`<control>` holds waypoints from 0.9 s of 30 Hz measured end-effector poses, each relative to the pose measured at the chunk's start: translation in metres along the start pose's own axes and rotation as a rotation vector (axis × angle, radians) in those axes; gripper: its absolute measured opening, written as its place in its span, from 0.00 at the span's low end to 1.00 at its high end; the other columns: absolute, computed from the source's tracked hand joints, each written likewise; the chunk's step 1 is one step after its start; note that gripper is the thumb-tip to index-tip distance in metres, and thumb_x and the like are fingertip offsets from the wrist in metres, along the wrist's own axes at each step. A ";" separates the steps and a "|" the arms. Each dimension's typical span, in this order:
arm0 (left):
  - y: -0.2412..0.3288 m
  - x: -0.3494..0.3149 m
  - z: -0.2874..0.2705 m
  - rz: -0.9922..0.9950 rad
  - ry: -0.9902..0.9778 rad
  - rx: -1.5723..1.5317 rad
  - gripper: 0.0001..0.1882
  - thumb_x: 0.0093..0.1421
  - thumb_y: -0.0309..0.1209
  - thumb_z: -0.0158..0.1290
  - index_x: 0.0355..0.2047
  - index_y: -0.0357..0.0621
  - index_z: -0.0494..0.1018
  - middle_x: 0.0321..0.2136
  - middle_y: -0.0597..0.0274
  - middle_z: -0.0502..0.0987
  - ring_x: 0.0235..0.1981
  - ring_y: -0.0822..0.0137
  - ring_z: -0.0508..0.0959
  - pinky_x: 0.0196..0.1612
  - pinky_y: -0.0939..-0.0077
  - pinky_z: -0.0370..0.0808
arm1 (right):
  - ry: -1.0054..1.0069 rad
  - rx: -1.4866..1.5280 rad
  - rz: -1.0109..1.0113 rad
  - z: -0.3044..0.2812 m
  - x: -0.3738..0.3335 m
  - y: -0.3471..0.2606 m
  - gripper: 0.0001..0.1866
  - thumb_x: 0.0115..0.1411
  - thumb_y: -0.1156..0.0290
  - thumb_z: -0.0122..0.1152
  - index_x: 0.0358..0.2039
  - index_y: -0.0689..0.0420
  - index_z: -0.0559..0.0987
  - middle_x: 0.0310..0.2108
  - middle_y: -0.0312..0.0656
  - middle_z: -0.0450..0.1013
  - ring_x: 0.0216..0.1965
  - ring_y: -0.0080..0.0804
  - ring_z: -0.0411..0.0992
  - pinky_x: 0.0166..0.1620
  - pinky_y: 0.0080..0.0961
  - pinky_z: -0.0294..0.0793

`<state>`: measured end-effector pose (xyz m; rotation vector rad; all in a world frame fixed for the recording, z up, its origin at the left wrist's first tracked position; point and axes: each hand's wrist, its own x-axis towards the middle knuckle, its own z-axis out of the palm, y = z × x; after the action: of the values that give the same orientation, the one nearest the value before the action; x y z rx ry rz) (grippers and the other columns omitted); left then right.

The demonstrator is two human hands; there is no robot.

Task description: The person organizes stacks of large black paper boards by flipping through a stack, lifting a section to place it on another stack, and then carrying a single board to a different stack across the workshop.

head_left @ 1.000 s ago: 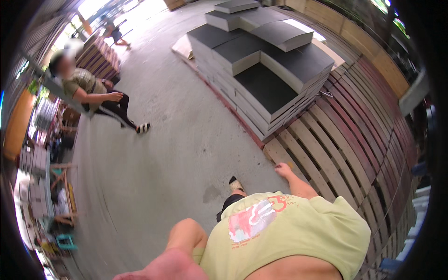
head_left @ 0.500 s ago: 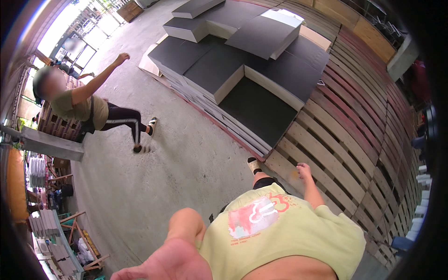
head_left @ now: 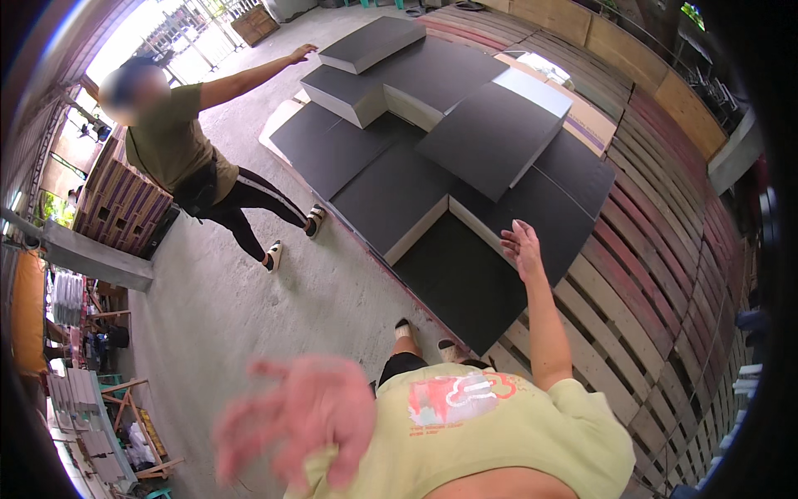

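My right hand (head_left: 522,246) is stretched forward with its fingers apart and nothing in it. It hovers over the edge of a stack of large flat black slabs (head_left: 465,158); I cannot tell whether it touches one. My left hand (head_left: 301,420) is raised close to the camera, blurred, its fingers spread and empty. My yellow shirt (head_left: 499,432) fills the lower edge, and my feet (head_left: 424,337) stand on the concrete beside the stack.
Another person (head_left: 179,145) in an olive shirt stands at the left on the concrete floor (head_left: 249,333), one arm reaching toward the top slab (head_left: 370,41). Wooden pallets (head_left: 665,274) cover the right side. Stacked crates (head_left: 116,208) and racks (head_left: 83,399) line the left.
The view has swung toward the slab stack. My right hand rose over the slabs and my left hand lifted with its fingers spread. The other person now stands close to the stack, arm outstretched.
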<state>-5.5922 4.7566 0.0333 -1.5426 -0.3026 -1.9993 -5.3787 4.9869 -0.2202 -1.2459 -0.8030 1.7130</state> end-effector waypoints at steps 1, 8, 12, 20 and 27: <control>-0.013 -0.027 -0.008 -0.211 0.010 0.088 0.34 0.56 0.58 0.43 0.58 0.56 0.57 0.64 0.58 0.43 0.64 0.53 0.45 0.61 0.49 0.51 | 0.006 0.051 -0.004 0.018 0.012 -0.004 0.25 0.57 0.56 0.57 0.49 0.53 0.63 0.35 0.38 0.72 0.33 0.26 0.72 0.35 0.23 0.68; -0.150 -0.176 -0.017 -1.613 -0.410 0.203 0.34 0.53 0.35 0.56 0.58 0.45 0.55 0.58 0.54 0.56 0.58 0.57 0.59 0.55 0.63 0.59 | 0.278 0.114 -0.200 0.074 0.079 -0.012 0.28 0.49 0.76 0.65 0.44 0.57 0.56 0.35 0.45 0.65 0.26 0.31 0.74 0.29 0.24 0.76; -0.204 -0.254 -0.028 -1.856 -0.676 0.112 0.42 0.52 0.40 0.58 0.61 0.40 0.49 0.59 0.47 0.54 0.60 0.52 0.57 0.57 0.61 0.59 | 0.378 0.087 -0.317 0.086 0.084 -0.018 0.21 0.50 0.82 0.61 0.39 0.56 0.60 0.33 0.40 0.65 0.24 0.27 0.72 0.29 0.22 0.75; -0.292 -0.344 0.043 -2.153 -0.655 -0.173 0.62 0.44 0.58 0.59 0.62 0.29 0.35 0.61 0.39 0.48 0.63 0.53 0.49 0.62 0.65 0.51 | 0.580 0.148 -0.356 0.075 0.104 -0.036 0.21 0.51 0.83 0.60 0.42 0.56 0.62 0.30 0.36 0.65 0.24 0.24 0.70 0.29 0.20 0.75; -0.343 -0.390 0.098 -2.377 -0.319 -0.146 0.65 0.42 0.60 0.59 0.62 0.30 0.33 0.63 0.43 0.37 0.64 0.54 0.45 0.63 0.63 0.49 | 0.654 -0.101 -0.289 0.068 0.150 -0.063 0.26 0.51 0.75 0.64 0.51 0.60 0.66 0.26 0.34 0.67 0.23 0.21 0.69 0.27 0.15 0.71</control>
<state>-5.6505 5.2026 -0.2445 -1.2499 -3.3228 -2.7872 -5.4483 5.1480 -0.2071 -1.5492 -0.6300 0.9510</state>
